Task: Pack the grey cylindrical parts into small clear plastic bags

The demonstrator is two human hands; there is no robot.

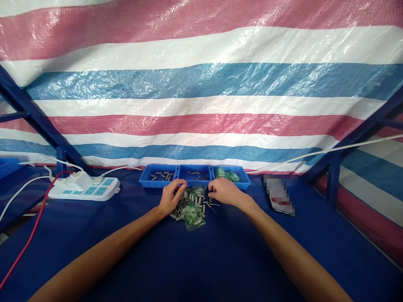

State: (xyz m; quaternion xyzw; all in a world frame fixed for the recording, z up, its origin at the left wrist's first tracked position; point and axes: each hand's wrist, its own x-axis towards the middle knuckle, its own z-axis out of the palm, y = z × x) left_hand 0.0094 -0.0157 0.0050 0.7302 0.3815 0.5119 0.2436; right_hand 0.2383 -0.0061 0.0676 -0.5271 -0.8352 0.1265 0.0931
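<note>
A heap of small silvery metal cylinders (199, 200) lies on the blue tabletop (201, 260), with crumpled greenish clear plastic bags (193, 218) on its near side. Left of the heap is my left hand (171, 197), thumb and index finger pinched together; what they hold, if anything, is too small to name. My right hand (226, 191) is at the heap's right side, in front of the bins, with its fingers curled and closed. Its fingertips hide whatever may be between them. Several thin metal pins (212, 204) lie just below that hand.
Three blue bins stand in a row behind the heap: a left bin (151, 183) with dark cylinders, a middle bin (189, 183) with thin pins, a right bin (244, 185) with green bags. A power strip (103, 193) with cables sits left, a phone (278, 195) right.
</note>
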